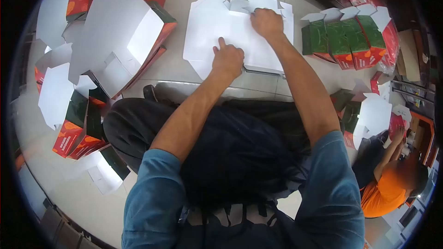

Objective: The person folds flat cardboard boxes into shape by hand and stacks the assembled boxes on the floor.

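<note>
A flat carton blank [198, 32], white inside face up, lies on the floor before my crossed legs. Cut flaps and tabs run along its far edge, one folded inward. My right hand [267, 22] is closed at that far edge, on a tab; its fingertips are partly hidden. Nearer to me, my left hand [228, 59] rests on the blank's white surface by its near edge. One finger of it points forward, and the others are partly bent and apart.
Large opened cartons [124, 50] with white insides stand on the left, with smaller red and green boxes [74, 129] below them. A row of green and red boxes [344, 39] stands at right. Further right sits a person in an orange shirt [385, 196], hands on a red item.
</note>
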